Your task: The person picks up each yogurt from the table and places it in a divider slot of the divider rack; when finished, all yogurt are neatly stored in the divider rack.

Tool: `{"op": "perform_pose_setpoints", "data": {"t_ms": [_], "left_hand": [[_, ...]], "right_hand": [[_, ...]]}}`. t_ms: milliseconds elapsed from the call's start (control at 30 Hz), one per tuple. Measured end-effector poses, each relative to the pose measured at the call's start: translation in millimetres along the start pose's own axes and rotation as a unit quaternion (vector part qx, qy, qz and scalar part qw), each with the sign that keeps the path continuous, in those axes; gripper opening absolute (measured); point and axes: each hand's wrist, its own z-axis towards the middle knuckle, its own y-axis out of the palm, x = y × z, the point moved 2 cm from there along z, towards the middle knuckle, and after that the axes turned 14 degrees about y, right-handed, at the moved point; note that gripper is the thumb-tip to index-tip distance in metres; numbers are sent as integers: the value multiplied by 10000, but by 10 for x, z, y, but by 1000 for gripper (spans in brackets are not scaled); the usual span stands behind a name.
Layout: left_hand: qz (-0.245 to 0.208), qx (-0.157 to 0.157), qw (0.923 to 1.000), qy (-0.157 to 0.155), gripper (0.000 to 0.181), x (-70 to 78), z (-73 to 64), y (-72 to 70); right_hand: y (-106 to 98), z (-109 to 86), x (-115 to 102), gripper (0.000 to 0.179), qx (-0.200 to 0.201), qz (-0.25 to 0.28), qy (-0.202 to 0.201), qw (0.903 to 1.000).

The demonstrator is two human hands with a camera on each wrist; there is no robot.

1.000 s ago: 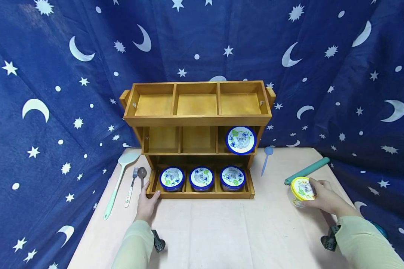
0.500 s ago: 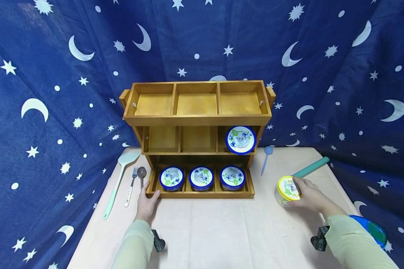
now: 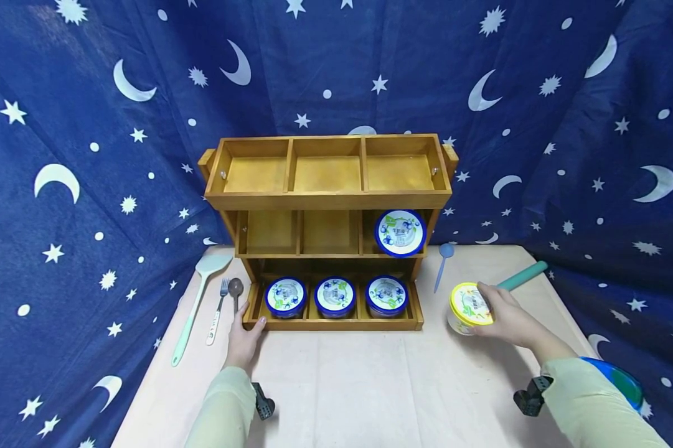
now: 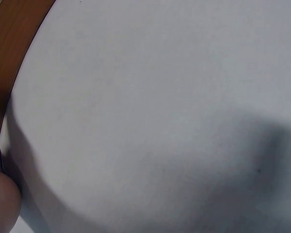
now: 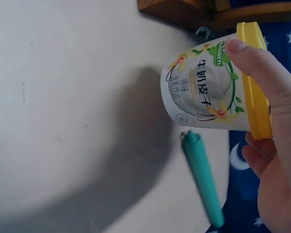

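My right hand (image 3: 508, 316) grips a white yogurt-type cup with a yellow lid (image 3: 470, 305) by its lid, thumb on one side and fingers round the other. In the right wrist view the cup (image 5: 206, 85) is held over the table, its shadow falling on the cloth. My left hand (image 3: 244, 339) holds the front left corner of a three-tier wooden rack (image 3: 330, 201), thumb on the front and fingers along the side. Blue-lidded cups fill the bottom tier, among them a middle cup (image 3: 335, 297). One more blue-lidded cup (image 3: 401, 233) sits in the middle tier's right compartment.
Left of the rack lie a pale green spatula (image 3: 202, 298), a fork (image 3: 218, 314) and a dark spoon (image 3: 236, 288). A blue spoon (image 3: 442, 264) and a teal rolled tube (image 3: 523, 275) lie to the right. A blue-green object (image 3: 616, 379) shows beside the right sleeve.
My right hand has carried the yellow-lidded cup leftward and slightly farther back, toward the rack. The left hand has stayed at the rack's corner.
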Motion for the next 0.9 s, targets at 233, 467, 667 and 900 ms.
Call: {"op": "perform_pose_setpoints", "data": {"t_ms": [233, 467, 667, 900], "left_hand": [[35, -43, 10000, 19, 72, 10, 0, -4], [84, -1, 9999, 62, 71, 10, -20, -8], [89, 3, 9999, 136, 70, 24, -29, -14], [131, 25, 9999, 74, 71, 37, -34, -13]], "right_hand": [[-225, -139, -327, 109, 148, -11, -710, 9974], [-409, -338, -798, 103, 407, -237, -1478, 9879], [-485, -423, -1056, 104, 400, -403, -1775, 9825], [-534, -494, -1231, 105, 289, -346, -1946, 9799]]}}
